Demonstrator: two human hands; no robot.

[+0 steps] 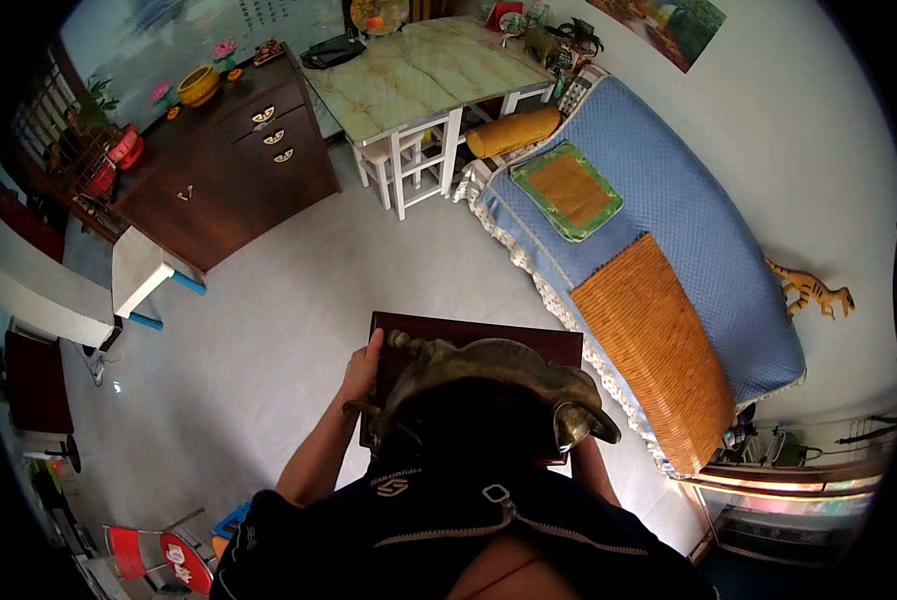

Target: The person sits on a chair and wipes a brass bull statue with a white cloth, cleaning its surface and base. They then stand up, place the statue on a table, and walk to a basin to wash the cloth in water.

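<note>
A dark bronze-coloured metal sculpture [493, 360] with curled, horn-like parts stands on a dark red-brown wooden base [523, 331], close against my chest. My left hand [363, 369] grips the base at its left edge, with the thumb along the rim. On the right, my forearm [592, 469] reaches beneath the sculpture's right side; my right hand is hidden behind the sculpture and base. Deep shadow covers the near part of the sculpture.
A dark wooden cabinet [231, 180] stands ahead left, beside a marble-patterned table [433, 67]. A white stool [137, 270] is at the left. Along the right runs a couch with a blue quilted cover [643, 165] and a woven mat [654, 352]. Grey floor lies between.
</note>
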